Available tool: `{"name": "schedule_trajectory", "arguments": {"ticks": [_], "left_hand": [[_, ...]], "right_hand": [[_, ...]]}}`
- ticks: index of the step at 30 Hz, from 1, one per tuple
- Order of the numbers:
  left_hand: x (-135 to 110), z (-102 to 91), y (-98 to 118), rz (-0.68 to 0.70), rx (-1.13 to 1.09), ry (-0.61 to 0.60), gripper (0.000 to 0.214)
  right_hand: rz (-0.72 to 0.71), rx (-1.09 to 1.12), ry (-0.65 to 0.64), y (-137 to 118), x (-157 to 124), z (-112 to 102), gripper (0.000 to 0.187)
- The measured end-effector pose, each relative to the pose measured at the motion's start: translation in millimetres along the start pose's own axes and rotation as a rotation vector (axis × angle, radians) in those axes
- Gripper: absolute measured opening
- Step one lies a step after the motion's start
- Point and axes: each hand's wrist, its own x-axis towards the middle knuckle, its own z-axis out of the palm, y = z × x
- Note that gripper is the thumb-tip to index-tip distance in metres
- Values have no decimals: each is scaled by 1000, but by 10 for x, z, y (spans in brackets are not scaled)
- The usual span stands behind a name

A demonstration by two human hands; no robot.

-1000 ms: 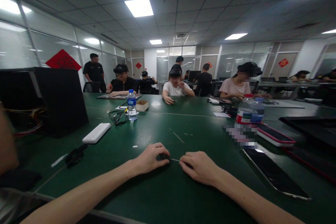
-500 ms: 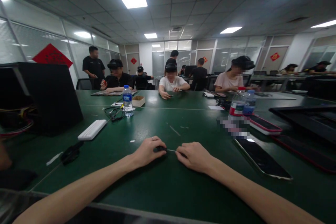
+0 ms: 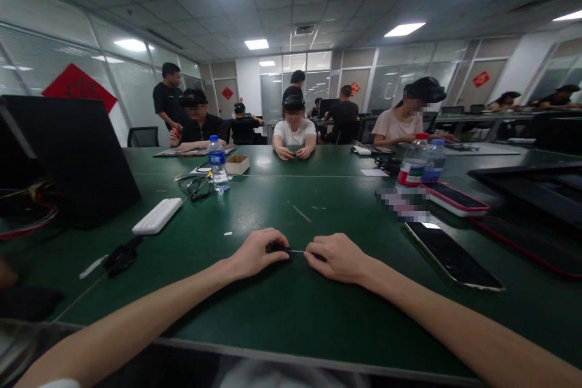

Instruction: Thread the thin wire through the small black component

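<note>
My left hand (image 3: 261, 250) is closed round a small black part (image 3: 277, 247), whose kind I cannot make out, low over the green table (image 3: 254, 321). Opposite it, my right hand (image 3: 335, 257) is curled round a screwdriver, its handle mostly hidden by the fingers. The screwdriver's thin metal shaft (image 3: 297, 251) spans the gap between both hands and points left, its tip at the black part. Whether the tip sits inside the part is too small to tell.
To the right lie a phone (image 3: 454, 254), a pink-edged device (image 3: 457, 199) and bottles (image 3: 411, 163). On the left are a white power bank (image 3: 158, 216), a black cable bundle (image 3: 120, 257), a water bottle (image 3: 218, 163) and a black computer case (image 3: 77, 163). People sit across the table.
The head view has tilted down slightly. My left fingers have shifted on the black part, showing more of it. Across the table, the person in white has brought both hands together.
</note>
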Motion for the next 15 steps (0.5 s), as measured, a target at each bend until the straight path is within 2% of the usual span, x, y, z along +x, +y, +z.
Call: {"name": "schedule_trajectory", "arguments": {"ticks": [10, 15], "left_hand": [[6, 16, 44, -31, 8, -28, 18], [-4, -9, 69, 5, 17, -14, 16]], "right_hand": [[-5, -29, -21, -49, 1, -54, 34], [-16, -48, -13, -62, 4, -71, 32]]}}
